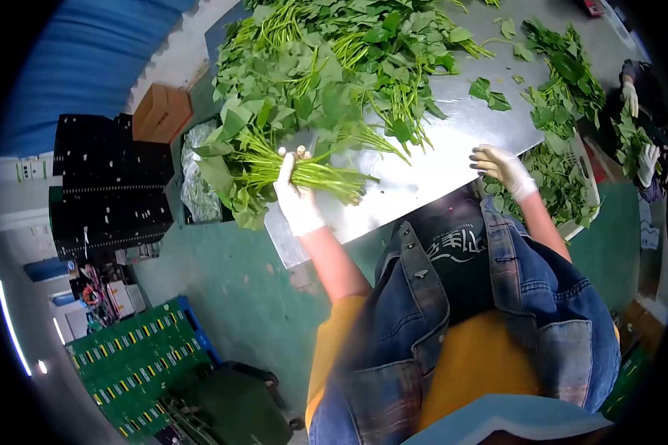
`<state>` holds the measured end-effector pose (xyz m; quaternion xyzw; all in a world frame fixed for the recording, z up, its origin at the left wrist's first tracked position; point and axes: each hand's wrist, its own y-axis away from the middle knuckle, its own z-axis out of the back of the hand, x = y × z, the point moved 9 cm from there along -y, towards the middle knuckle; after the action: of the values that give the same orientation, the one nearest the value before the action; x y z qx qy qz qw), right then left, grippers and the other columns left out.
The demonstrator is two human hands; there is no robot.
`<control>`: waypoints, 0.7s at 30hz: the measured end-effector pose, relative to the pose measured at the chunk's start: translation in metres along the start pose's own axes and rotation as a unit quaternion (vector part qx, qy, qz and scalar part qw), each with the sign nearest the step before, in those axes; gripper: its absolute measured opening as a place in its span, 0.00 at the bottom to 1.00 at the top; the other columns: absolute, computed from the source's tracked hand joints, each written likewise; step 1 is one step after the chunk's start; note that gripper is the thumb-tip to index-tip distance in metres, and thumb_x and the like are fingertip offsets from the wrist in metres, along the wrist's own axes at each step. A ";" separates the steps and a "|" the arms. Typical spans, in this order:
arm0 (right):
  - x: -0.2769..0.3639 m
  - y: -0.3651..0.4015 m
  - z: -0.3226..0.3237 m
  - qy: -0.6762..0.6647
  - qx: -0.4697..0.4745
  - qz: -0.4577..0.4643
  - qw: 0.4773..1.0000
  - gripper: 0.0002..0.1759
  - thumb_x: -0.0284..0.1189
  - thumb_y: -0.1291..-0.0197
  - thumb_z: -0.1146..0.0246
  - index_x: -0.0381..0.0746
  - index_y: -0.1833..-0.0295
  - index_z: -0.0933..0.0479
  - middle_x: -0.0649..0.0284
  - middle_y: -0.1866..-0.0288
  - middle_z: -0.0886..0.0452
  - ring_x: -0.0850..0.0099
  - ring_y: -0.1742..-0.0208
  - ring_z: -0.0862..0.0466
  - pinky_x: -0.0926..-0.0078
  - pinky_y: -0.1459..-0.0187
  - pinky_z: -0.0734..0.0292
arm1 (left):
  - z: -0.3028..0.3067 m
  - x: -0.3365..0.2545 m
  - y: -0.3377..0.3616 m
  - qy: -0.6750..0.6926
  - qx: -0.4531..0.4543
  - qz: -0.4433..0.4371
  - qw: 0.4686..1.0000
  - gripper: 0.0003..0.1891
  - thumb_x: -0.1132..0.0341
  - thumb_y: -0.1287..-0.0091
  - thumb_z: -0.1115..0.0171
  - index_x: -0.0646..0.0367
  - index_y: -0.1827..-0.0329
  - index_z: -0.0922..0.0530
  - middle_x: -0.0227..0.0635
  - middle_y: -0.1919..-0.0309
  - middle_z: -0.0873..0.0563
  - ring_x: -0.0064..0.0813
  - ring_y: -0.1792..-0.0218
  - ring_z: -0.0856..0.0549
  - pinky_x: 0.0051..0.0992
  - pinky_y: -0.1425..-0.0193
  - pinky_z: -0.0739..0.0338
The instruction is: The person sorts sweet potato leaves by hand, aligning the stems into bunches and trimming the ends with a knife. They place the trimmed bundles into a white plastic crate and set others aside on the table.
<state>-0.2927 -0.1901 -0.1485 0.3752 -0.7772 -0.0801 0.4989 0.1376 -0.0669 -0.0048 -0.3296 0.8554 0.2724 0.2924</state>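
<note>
My left hand (297, 196), in a white glove, is closed around the stems of a bunch of leafy greens (315, 174). The bunch is held over the left part of a metal table (423, 182), its broad leaves to the left and its cut stems pointing right. My right hand (503, 167), also gloved, is held over the table's near right edge with its fingers stretched leftward and nothing in them. A large heap of the same greens (326, 67) covers the far side of the table. A few loose leaves (490, 94) lie on the bare metal.
A white crate (588, 178) of greens stands at the table's right end. Another person's gloved hands (648, 165) hold greens at far right. Black crates (111, 159), a cardboard box (161, 113) and a plastic-lined bin (200, 174) stand left. A dark green wheeled bin (230, 408) is below.
</note>
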 end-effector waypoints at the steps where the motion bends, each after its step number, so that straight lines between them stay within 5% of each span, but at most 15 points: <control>1: 0.003 -0.012 -0.043 0.144 0.012 0.020 0.989 0.20 0.33 0.36 0.42 0.31 0.44 0.28 0.54 0.51 0.19 0.66 0.55 0.16 0.75 0.54 0.22 | 0.010 0.001 0.001 -0.006 0.001 0.011 1.000 0.13 0.79 0.41 0.39 0.64 0.53 0.26 0.40 0.63 0.21 0.34 0.60 0.18 0.31 0.52 0.21; 4: -0.029 -0.083 -0.117 0.396 0.101 0.164 0.898 0.17 0.35 0.38 0.41 0.32 0.53 0.21 0.54 0.57 0.17 0.63 0.62 0.16 0.71 0.62 0.23 | 0.018 -0.002 0.019 -0.026 -0.005 0.003 1.000 0.13 0.80 0.41 0.39 0.64 0.53 0.26 0.38 0.64 0.20 0.32 0.63 0.18 0.28 0.56 0.21; 6: -0.003 -0.086 -0.181 0.645 0.028 0.223 0.730 0.16 0.36 0.44 0.37 0.33 0.58 0.20 0.50 0.59 0.17 0.57 0.62 0.17 0.67 0.61 0.23 | 0.025 -0.011 0.028 -0.058 -0.026 -0.029 0.998 0.14 0.80 0.42 0.38 0.64 0.52 0.26 0.39 0.64 0.19 0.31 0.65 0.18 0.26 0.58 0.21; 9: -0.028 -0.119 -0.210 0.822 0.044 0.234 0.517 0.08 0.26 0.49 0.40 0.35 0.64 0.20 0.49 0.66 0.18 0.55 0.61 0.17 0.62 0.58 0.24 | 0.027 -0.021 0.043 -0.096 -0.054 -0.030 0.993 0.17 0.80 0.42 0.37 0.65 0.50 0.28 0.41 0.63 0.18 0.29 0.65 0.18 0.24 0.58 0.22; 12: -0.036 -0.139 -0.214 0.860 0.061 0.204 0.464 0.13 0.34 0.47 0.43 0.36 0.72 0.19 0.47 0.72 0.19 0.53 0.69 0.17 0.60 0.64 0.23 | 0.047 -0.025 0.042 -0.109 -0.040 -0.034 0.993 0.19 0.80 0.43 0.37 0.67 0.48 0.29 0.43 0.62 0.18 0.28 0.65 0.18 0.24 0.57 0.22; 13: -0.028 -0.136 -0.210 0.850 0.044 0.218 0.478 0.12 0.32 0.50 0.44 0.36 0.76 0.20 0.47 0.75 0.20 0.52 0.72 0.18 0.58 0.66 0.23 | 0.056 -0.024 0.040 -0.112 -0.045 -0.038 0.992 0.19 0.80 0.44 0.36 0.68 0.49 0.29 0.43 0.62 0.18 0.28 0.65 0.18 0.24 0.57 0.22; 14: -0.005 -0.126 -0.210 0.795 -0.001 0.234 0.559 0.15 0.34 0.49 0.42 0.32 0.75 0.21 0.45 0.75 0.21 0.52 0.72 0.18 0.59 0.67 0.24 | 0.056 -0.026 0.041 -0.116 -0.050 -0.040 0.991 0.19 0.80 0.44 0.36 0.68 0.49 0.29 0.43 0.62 0.18 0.28 0.65 0.18 0.24 0.56 0.23; 16: 0.027 -0.114 -0.195 0.583 0.007 0.121 0.803 0.15 0.35 0.46 0.41 0.32 0.74 0.20 0.51 0.79 0.21 0.61 0.80 0.21 0.65 0.74 0.27 | 0.054 -0.023 0.043 -0.106 -0.058 -0.043 0.992 0.19 0.80 0.44 0.37 0.67 0.49 0.28 0.42 0.62 0.18 0.29 0.64 0.18 0.24 0.55 0.23; 17: 0.022 -0.122 -0.188 0.361 0.051 0.062 0.929 0.14 0.33 0.41 0.40 0.34 0.70 0.18 0.62 0.80 0.22 0.76 0.84 0.28 0.78 0.80 0.33 | 0.053 -0.022 0.041 -0.101 -0.048 -0.041 0.993 0.19 0.79 0.43 0.37 0.67 0.48 0.29 0.44 0.62 0.18 0.31 0.64 0.18 0.26 0.56 0.22; 18: 0.019 -0.121 -0.178 0.235 0.128 -0.043 0.963 0.09 0.30 0.38 0.43 0.38 0.61 0.19 0.69 0.70 0.20 0.80 0.73 0.25 0.84 0.71 0.30 | 0.050 -0.020 0.039 -0.096 -0.037 -0.037 0.994 0.20 0.78 0.42 0.36 0.67 0.47 0.31 0.46 0.61 0.19 0.33 0.63 0.18 0.27 0.56 0.20; 21: 0.030 -0.098 -0.178 0.048 0.245 -0.056 0.967 0.11 0.35 0.33 0.45 0.40 0.57 0.21 0.72 0.65 0.20 0.83 0.69 0.24 0.89 0.67 0.28 | 0.024 -0.011 0.034 -0.125 -0.012 -0.017 0.992 0.18 0.76 0.41 0.38 0.66 0.48 0.30 0.43 0.62 0.19 0.32 0.62 0.18 0.27 0.56 0.22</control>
<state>-0.1008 -0.2349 -0.0889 0.5323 -0.7257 0.1027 0.4236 0.1277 -0.0250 -0.0042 -0.3109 0.8033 0.3165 0.3973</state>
